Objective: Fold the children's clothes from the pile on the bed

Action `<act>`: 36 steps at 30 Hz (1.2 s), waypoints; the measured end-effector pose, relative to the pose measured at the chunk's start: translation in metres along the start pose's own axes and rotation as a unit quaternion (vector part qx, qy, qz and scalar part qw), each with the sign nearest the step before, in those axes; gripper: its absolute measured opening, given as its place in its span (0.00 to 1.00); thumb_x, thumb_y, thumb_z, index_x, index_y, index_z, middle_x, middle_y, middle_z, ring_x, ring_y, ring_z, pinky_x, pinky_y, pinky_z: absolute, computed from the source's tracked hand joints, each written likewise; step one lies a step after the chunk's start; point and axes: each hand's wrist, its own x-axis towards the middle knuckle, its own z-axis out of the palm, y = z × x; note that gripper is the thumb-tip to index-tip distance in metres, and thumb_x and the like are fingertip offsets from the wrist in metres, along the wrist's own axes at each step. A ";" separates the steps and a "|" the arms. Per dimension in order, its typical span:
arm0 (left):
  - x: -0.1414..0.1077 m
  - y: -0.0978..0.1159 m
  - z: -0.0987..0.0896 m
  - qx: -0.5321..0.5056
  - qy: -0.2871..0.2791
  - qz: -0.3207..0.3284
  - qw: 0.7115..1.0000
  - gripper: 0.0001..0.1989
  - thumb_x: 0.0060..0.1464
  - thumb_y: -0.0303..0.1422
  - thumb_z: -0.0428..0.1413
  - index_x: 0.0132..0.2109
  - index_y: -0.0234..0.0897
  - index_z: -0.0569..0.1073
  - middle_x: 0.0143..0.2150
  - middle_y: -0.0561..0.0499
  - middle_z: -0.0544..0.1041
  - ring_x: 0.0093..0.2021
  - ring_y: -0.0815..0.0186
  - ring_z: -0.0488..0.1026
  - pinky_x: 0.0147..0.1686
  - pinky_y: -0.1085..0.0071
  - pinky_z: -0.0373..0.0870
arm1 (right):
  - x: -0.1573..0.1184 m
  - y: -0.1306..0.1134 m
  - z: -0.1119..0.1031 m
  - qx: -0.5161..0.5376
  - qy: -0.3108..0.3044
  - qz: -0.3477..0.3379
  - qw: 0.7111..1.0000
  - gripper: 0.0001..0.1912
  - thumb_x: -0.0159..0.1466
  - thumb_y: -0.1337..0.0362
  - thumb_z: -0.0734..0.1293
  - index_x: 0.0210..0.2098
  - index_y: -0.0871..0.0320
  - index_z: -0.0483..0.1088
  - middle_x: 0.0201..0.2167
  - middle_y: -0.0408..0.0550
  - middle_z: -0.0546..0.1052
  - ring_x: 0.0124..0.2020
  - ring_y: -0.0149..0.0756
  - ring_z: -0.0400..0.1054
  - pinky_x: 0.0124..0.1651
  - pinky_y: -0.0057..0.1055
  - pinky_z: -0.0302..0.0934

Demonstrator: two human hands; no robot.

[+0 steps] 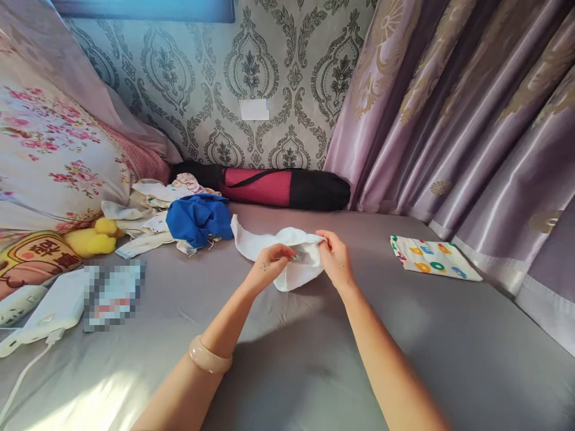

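Observation:
A soft white cloth piece [296,280], perhaps a small garment, is held just above the grey bed sheet [278,347]. One narrow end of it trails away to the left. My left hand [269,264] pinches it near the middle, where a small greenish spot shows by the fingertips. At its right edge, my right hand [336,258] grips the cloth between thumb and fingers. Between the hands the fabric opens into a hollow fold. Off to the right lies a folded white cloth with colourful prints [438,258], apart from both hands.
Crumpled clothes [150,224] and a blue cloth [197,218] lie left of centre. Behind them a black and red long bag [260,187] rests against the wall. A white power bank [63,299], its cable, and a yellow plush toy [96,238] sit at left. Curtains [449,120] hang at right.

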 end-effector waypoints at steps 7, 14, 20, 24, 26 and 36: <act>0.004 -0.003 -0.020 0.027 0.042 0.001 0.999 0.09 0.44 0.35 0.60 0.34 0.39 0.73 0.27 0.53 0.74 0.28 0.67 0.69 0.29 0.71 0.62 | 0.003 0.001 -0.005 -0.032 0.026 0.005 0.999 0.15 0.59 0.61 0.59 0.38 0.56 0.75 0.37 0.47 0.80 0.38 0.39 0.71 0.41 0.32 0.63; 0.002 -0.012 -0.028 0.239 0.019 0.058 0.969 0.19 0.41 0.39 0.65 0.40 0.40 0.71 0.42 0.47 0.73 0.40 0.60 0.69 0.41 0.64 0.67 | 0.005 0.003 -0.008 -0.017 0.030 0.012 0.999 0.14 0.59 0.58 0.63 0.38 0.59 0.75 0.36 0.49 0.80 0.39 0.41 0.72 0.43 0.34 0.63; 0.007 -0.042 -0.024 0.356 0.042 0.075 0.931 0.18 0.41 0.30 0.62 0.42 0.41 0.68 0.45 0.45 0.71 0.47 0.53 0.68 0.47 0.57 0.67 | 0.005 -0.006 -0.012 -0.010 0.034 0.007 0.999 0.15 0.59 0.56 0.64 0.37 0.60 0.75 0.34 0.50 0.80 0.37 0.40 0.72 0.41 0.33 0.64; 0.011 -0.054 -0.029 0.378 0.059 0.108 0.918 0.12 0.47 0.28 0.56 0.41 0.41 0.69 0.43 0.46 0.73 0.45 0.55 0.69 0.45 0.60 0.66 | 0.005 -0.011 -0.017 0.001 0.036 0.001 0.999 0.16 0.59 0.55 0.64 0.37 0.61 0.75 0.34 0.50 0.80 0.38 0.40 0.72 0.42 0.33 0.64; 0.012 -0.052 -0.031 0.370 0.058 0.117 0.920 0.08 0.49 0.28 0.53 0.40 0.40 0.69 0.41 0.47 0.74 0.44 0.57 0.70 0.43 0.62 0.66 | 0.007 -0.011 -0.019 0.006 0.036 0.001 0.999 0.17 0.59 0.54 0.65 0.37 0.61 0.75 0.35 0.50 0.80 0.38 0.41 0.73 0.42 0.34 0.64; 0.009 -0.023 -0.052 0.288 0.058 0.090 0.952 0.13 0.56 0.39 0.51 0.38 0.37 0.76 0.34 0.49 0.77 0.35 0.63 0.71 0.36 0.70 0.64 | 0.010 -0.011 -0.034 0.008 0.043 -0.002 0.999 0.18 0.57 0.52 0.66 0.38 0.60 0.76 0.35 0.50 0.80 0.37 0.41 0.73 0.40 0.33 0.64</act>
